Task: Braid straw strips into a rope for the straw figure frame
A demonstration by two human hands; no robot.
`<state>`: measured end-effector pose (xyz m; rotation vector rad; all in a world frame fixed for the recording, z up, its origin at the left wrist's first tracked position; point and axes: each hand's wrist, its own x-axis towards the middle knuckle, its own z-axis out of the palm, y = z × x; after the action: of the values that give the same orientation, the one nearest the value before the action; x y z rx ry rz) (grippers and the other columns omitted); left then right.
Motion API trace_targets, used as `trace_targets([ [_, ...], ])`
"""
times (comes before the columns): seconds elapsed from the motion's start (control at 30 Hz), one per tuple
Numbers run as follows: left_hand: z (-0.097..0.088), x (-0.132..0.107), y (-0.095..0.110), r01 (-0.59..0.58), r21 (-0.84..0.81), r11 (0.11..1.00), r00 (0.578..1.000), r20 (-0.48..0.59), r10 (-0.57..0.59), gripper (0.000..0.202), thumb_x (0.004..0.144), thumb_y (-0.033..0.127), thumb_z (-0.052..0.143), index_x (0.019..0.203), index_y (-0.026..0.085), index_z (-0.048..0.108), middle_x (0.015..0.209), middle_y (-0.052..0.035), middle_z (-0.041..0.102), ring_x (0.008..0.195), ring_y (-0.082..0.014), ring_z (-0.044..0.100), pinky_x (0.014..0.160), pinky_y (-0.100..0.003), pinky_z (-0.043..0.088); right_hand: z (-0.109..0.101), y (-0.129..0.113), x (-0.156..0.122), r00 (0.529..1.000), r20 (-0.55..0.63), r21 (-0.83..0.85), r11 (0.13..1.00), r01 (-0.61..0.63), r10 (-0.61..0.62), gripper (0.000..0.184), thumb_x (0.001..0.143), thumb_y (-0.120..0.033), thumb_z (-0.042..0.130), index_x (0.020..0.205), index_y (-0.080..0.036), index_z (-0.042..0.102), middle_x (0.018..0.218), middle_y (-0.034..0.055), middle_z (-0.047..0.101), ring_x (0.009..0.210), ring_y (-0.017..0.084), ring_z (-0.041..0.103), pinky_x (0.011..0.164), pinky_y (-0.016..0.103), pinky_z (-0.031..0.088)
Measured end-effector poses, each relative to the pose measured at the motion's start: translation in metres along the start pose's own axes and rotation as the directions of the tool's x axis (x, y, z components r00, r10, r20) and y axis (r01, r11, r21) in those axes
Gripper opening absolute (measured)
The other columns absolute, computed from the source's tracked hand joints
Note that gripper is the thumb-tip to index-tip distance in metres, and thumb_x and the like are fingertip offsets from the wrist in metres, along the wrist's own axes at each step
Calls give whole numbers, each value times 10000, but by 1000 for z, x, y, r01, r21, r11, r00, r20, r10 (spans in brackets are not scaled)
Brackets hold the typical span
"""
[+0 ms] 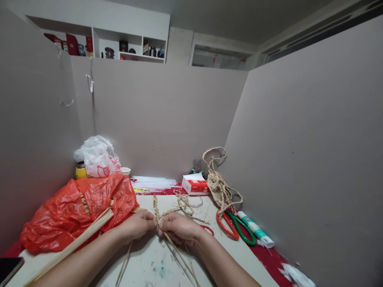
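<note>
A narrow straw braid (155,204) stands up between my two hands over the pale work board (161,273). My left hand (140,224) pinches it from the left side. From the right, my right hand (181,229) closes its fingers on the braid's lower end, close to the left fingertips. Loose straw strands (182,256) hang from the grip toward me, some to the right and some to the left. Behind my right hand lies a loop of braided straw cord (184,204). A red scissor handle (208,229) shows partly beside that hand; the rest is hidden.
A red plastic bag (74,211) with straw bundles (89,231) fills the left. On the right are a braided straw heap (220,187), orange (226,224) and green (243,230) handles, and a white-green roll (254,227). Behind stand a red-white box (195,185) and clear sticks (154,183). Grey panels (167,115) surround the table.
</note>
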<state>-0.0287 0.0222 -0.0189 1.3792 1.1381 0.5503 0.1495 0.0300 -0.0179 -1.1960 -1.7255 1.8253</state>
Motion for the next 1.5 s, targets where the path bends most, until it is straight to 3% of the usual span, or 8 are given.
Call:
trace_targets([
  [0.27,7,0,-4,76,5,997,997,-3,-76,196,680,354,492,606,172,501,443,85,322,329,-39,192,350,-209,93,16,0,-4,933,-258,-674,738,11,-249,192,716,-206,480,568,-135,580,487,-28,422,480,73,343,446,210,207],
  [0.47,13,-1,-4,39,25,999,997,-70,-37,180,688,296,470,568,165,499,417,84,320,315,-38,187,346,-217,93,20,-9,-14,906,-290,-808,586,-59,-308,199,734,-223,458,593,-154,580,567,11,542,520,91,388,479,226,217],
  [0.77,13,-1,-7,15,-75,997,998,-59,-20,176,647,281,469,517,185,398,380,92,275,320,-36,157,344,-220,75,32,-11,-10,993,-109,-384,918,-94,56,192,737,-195,372,572,-165,466,453,-12,495,345,94,452,391,197,307],
  [0.97,11,2,-8,7,-182,983,1000,13,-5,141,617,263,498,539,185,410,400,83,331,318,-34,188,340,-212,76,43,-13,-24,968,-180,-646,763,18,-175,168,718,-205,486,557,-168,519,554,46,600,528,136,555,492,220,347],
  [1.07,9,0,-5,11,-245,970,997,76,7,171,612,263,543,574,191,392,412,98,301,332,-31,174,350,-207,73,28,-21,-26,993,-81,-513,858,37,-91,239,785,-274,434,581,-170,502,520,22,580,456,121,530,455,213,341],
  [1.2,5,-3,-2,23,-296,955,986,166,27,192,645,290,572,633,191,408,448,102,295,355,-31,168,365,-204,67,6,-21,-14,873,-411,-449,892,57,-263,330,836,-377,424,604,-154,497,531,21,563,466,97,506,459,196,349],
  [1.33,1,-3,-2,23,-303,953,978,206,42,196,672,305,587,684,189,430,469,99,315,377,-34,177,381,-204,69,8,-8,-2,982,-187,-158,987,-26,-4,339,865,-420,374,707,-153,510,560,14,576,398,90,485,393,196,335],
  [1.5,0,-2,-1,5,-265,964,976,209,53,242,672,357,622,716,180,463,489,98,334,391,-33,181,400,-206,80,11,-5,-2,991,-126,-65,997,-44,36,287,856,-340,411,665,-153,516,432,-78,392,279,30,231,300,174,158],
])
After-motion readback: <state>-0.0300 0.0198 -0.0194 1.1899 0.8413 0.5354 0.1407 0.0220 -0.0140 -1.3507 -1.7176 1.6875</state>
